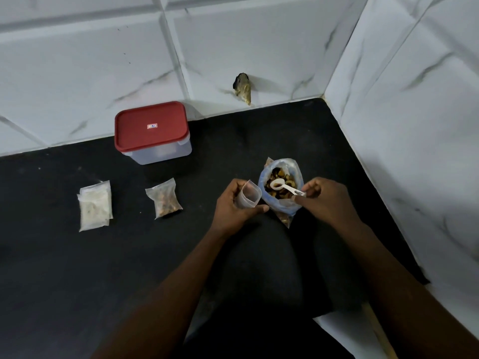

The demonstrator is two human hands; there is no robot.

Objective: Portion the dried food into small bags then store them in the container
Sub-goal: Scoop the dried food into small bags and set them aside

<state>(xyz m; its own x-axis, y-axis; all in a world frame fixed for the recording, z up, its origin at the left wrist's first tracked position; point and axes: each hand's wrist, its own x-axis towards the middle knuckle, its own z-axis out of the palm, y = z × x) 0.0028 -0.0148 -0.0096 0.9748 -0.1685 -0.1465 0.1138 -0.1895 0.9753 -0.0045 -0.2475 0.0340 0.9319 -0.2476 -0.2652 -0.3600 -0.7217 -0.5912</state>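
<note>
Near the bottom middle of the frame, reaching up over a black counter (77, 268) with two bare arms. Just above the middle, grips a small clear bag (247, 196) in the left hand (230, 206), with fingers curled round it and the mouth of the bag open and facing up. To the right of that, pinches the handle of a white spoon (282, 186) with the right hand (326, 198). Holds the round end of the spoon over the brown dried food (277, 174) inside a big blue bag (287, 207), which stands open between the two hands, just beside the small clear bag. Shows white in the bowl of the spoon.

Further left, at mid height, lying flat on the counter: a filled small bag (166, 199) with brown bits inside, and well to the left of it a pile of pale small bags (94, 206).

Further back, up and left of the middle, a clear container (160, 151) with a red lid (151, 125) on top, close to the white tiled wall (259, 35). To the right of the container, low on the wall just above the counter, a dark rough hole (243, 88).
</note>
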